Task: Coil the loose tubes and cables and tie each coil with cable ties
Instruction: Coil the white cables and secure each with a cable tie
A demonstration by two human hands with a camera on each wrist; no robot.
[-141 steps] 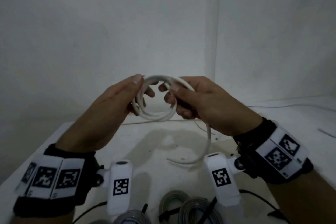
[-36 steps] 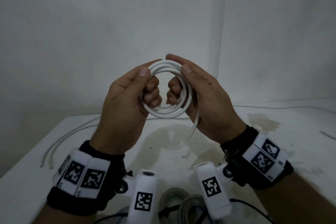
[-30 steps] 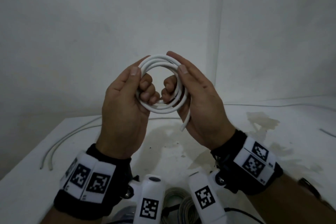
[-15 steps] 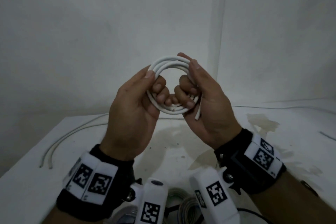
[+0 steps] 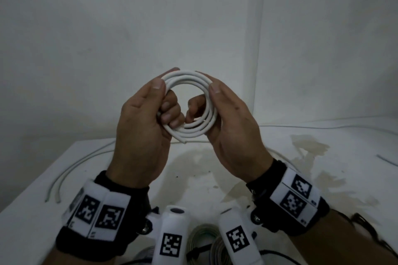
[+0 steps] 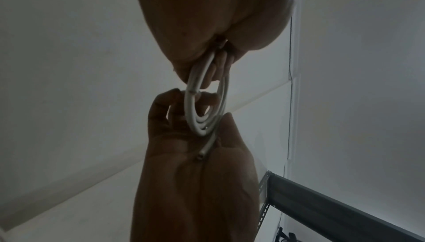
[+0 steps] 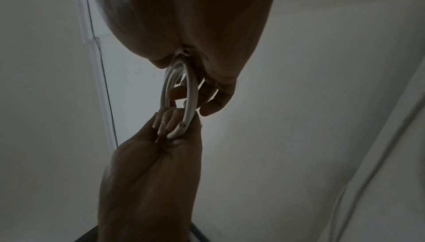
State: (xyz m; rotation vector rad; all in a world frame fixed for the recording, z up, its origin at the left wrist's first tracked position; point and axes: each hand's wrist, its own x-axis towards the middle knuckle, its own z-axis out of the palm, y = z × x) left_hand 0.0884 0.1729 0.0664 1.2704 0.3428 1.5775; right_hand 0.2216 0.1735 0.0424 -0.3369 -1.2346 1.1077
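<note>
Grey coils (image 5: 202, 236) below the white tube coil (image 5: 189, 105) are cut off by the frame edge and partly hidden behind wrist cameras (image 5: 172, 241).

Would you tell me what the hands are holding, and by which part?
Both grip the white tube coil: the left hand its left side, the right hand its right side, thumbs in front, fingers through the ring.

tube (image 5: 189, 129): smooth white plastic | table (image 5: 28, 206): matt white, stained
</note>
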